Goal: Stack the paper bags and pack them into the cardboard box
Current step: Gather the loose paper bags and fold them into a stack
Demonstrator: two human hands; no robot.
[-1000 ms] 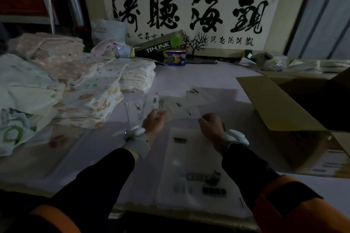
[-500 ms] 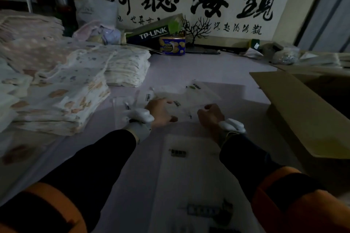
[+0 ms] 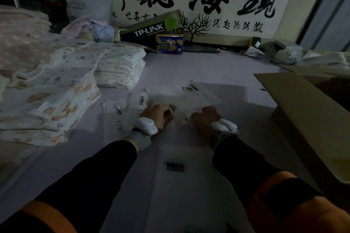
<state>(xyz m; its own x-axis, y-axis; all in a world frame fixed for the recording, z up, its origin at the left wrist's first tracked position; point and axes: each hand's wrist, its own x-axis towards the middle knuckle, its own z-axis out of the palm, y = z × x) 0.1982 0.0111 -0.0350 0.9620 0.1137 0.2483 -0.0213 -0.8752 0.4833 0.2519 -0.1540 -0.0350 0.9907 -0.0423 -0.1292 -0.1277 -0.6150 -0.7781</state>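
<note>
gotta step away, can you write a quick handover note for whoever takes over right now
Left hand: curled on the loose flat bags mid-table; grip itself unclear in the dim light.
Right hand: fisted at the same bags' near edge, grip also unclear.
Another flat bag lies nearer the person, between the forearms.
Cardboard box: on the right, flap open; its inside is not visible.
Done: no tidy stack visible yet.
Left: gather the scattered bags into one stack, then pack them in the box.

Open table [image 3: 189, 66] between cloth stacks [image 3: 117, 66], box flap [image 3: 303, 111]
</note>
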